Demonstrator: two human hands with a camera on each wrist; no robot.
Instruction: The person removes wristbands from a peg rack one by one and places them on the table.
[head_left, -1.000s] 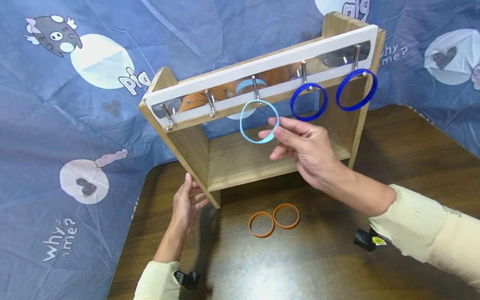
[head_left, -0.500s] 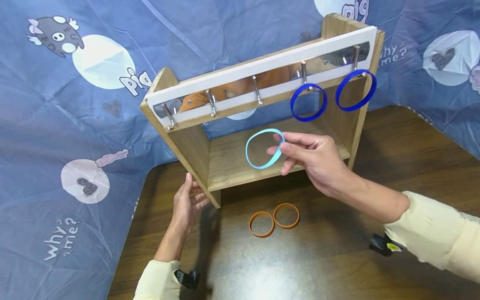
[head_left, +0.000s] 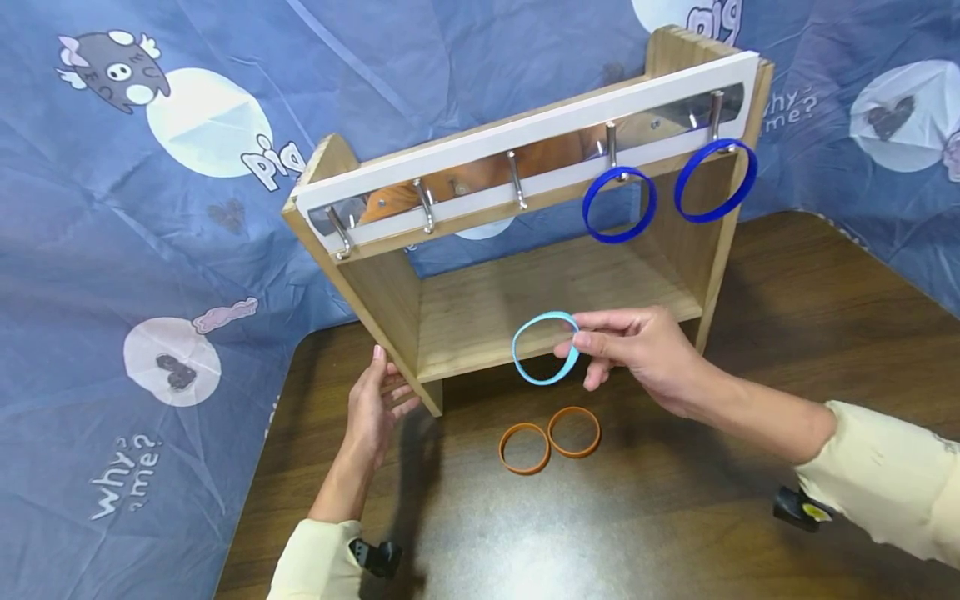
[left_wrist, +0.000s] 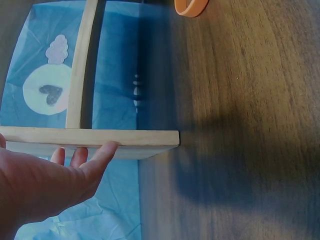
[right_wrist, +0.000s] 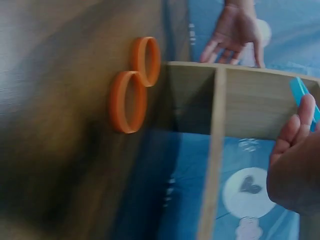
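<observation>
My right hand (head_left: 648,358) pinches a light blue silicone wristband (head_left: 572,363) between thumb and fingers, in front of the wooden rack's shelf (head_left: 510,292) and below its hooks. My left hand (head_left: 369,412) rests with extended fingers against the rack's left side panel (head_left: 375,321); the left wrist view shows these fingertips touching the panel's edge (left_wrist: 145,137). Two dark blue wristbands, one (head_left: 615,238) and another (head_left: 701,218), hang on the two rightmost hooks. On the table lie two orange wristbands, one (head_left: 525,472) touching the other (head_left: 577,456).
A middle hook (head_left: 516,179) and two left hooks, one (head_left: 423,207) and one (head_left: 339,233), carry no band. They sit on a white-edged mirrored strip (head_left: 480,185). Behind the brown table (head_left: 645,517) hangs a blue printed cloth (head_left: 450,67).
My right hand has drawn the light blue wristband down and slightly right, away from the middle hook. My left hand stays against the side panel.
</observation>
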